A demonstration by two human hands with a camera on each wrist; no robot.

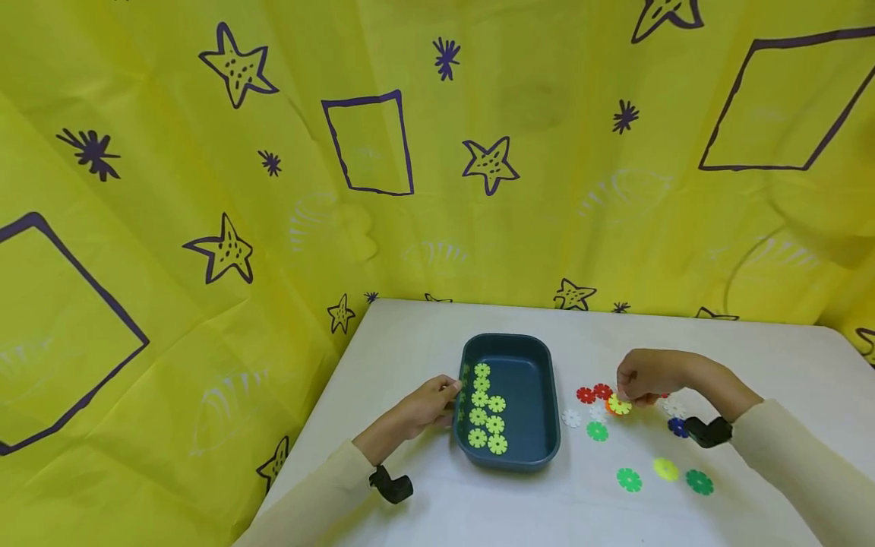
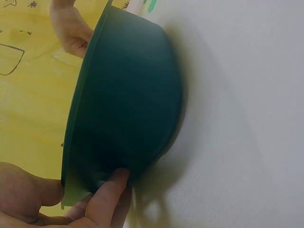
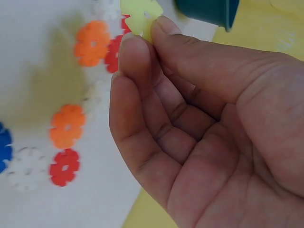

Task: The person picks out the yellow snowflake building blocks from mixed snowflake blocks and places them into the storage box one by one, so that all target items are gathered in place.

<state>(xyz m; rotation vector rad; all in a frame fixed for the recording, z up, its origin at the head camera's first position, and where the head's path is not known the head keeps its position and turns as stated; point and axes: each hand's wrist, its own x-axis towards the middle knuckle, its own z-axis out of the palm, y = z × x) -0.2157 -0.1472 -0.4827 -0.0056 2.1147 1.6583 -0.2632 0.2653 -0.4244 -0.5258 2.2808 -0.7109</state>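
Observation:
A dark teal plastic tub (image 1: 529, 395) stands on the white table, with several yellow notched flower discs (image 1: 497, 424) lying along its left side. My left hand (image 1: 432, 403) grips the tub's left wall. In the left wrist view, its thumb is at the rim and its fingers (image 2: 107, 199) press the outer wall. To the right of the tub, my right hand (image 1: 641, 377) pinches a yellow notched disc (image 3: 137, 13) between thumb and fingertips, above the loose discs. The disc is partly cut off in the right wrist view.
Loose discs lie right of the tub: red (image 1: 585, 395), orange (image 3: 67, 126), white (image 1: 571, 418), blue (image 1: 678, 427) and green (image 1: 629, 479). Another yellow disc (image 1: 666, 469) lies nearer the front. A yellow patterned curtain (image 1: 547, 228) hangs behind and left of the table.

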